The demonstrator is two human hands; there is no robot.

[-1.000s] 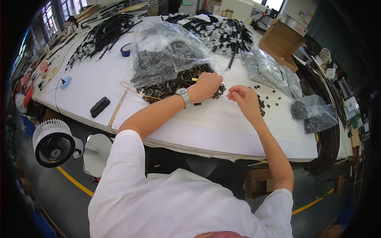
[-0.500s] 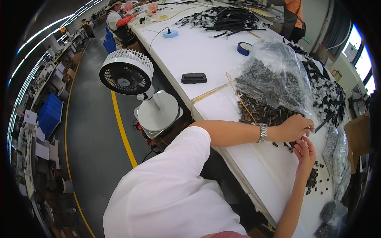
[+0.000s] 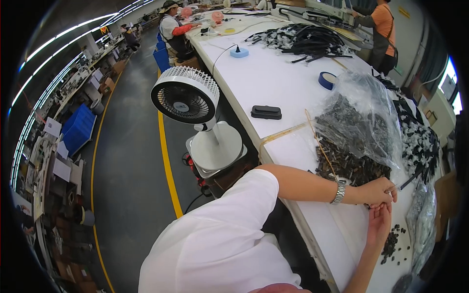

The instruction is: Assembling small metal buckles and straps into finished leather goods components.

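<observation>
My left hand (image 3: 375, 192), with a metal-band watch (image 3: 339, 192) on its wrist, meets my right hand (image 3: 378, 224) over the white table. The fingertips of both are pinched together; whatever they hold is too small or hidden to make out. Just beyond my left forearm lies a heap of small dark brown and black pieces (image 3: 354, 168), partly in and spilling from a clear plastic bag (image 3: 376, 105). A scatter of little black pieces (image 3: 389, 245) rests to the right of my right wrist.
On the white table (image 3: 273, 88) are a black oblong case (image 3: 266, 112), a blue tape roll (image 3: 327, 80), bundled black strips (image 3: 303, 41) and wrapped strips (image 3: 420, 141) at the right. A fan (image 3: 188, 100) stands left of the table edge. Two people work farther off.
The view has turned, so table and fan appear farther right and lower. My hands stay together, their fingertips now closer and more closed against each other.
</observation>
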